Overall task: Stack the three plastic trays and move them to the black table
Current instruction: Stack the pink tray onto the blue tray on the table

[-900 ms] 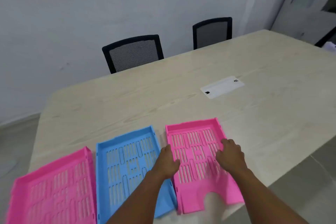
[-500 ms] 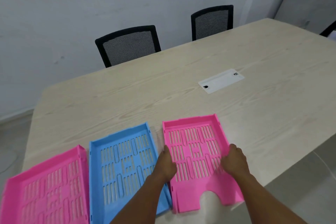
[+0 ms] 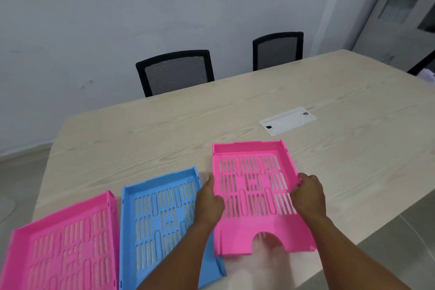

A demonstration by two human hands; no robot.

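Observation:
Three slotted plastic trays are near the front edge of a light wooden table (image 3: 164, 129). The right pink tray (image 3: 254, 186) is held by both side walls and raised at its near end, a shadow showing under it. My left hand (image 3: 209, 200) grips its left wall and my right hand (image 3: 308, 195) grips its right wall. A blue tray (image 3: 162, 219) lies flat just left of it, partly hidden by my left forearm. Another pink tray (image 3: 66, 247) lies flat at the far left.
A white cable-port cover (image 3: 287, 120) is set into the table behind the trays. Two black mesh chairs (image 3: 175, 72) (image 3: 277, 50) stand at the far edge against a pale wall. A cabinet (image 3: 404, 7) stands at the right. No black table is in view.
Both hands slid from on top of the right pink tray out to its side walls and closed on them. The tray's near end has come up off the table.

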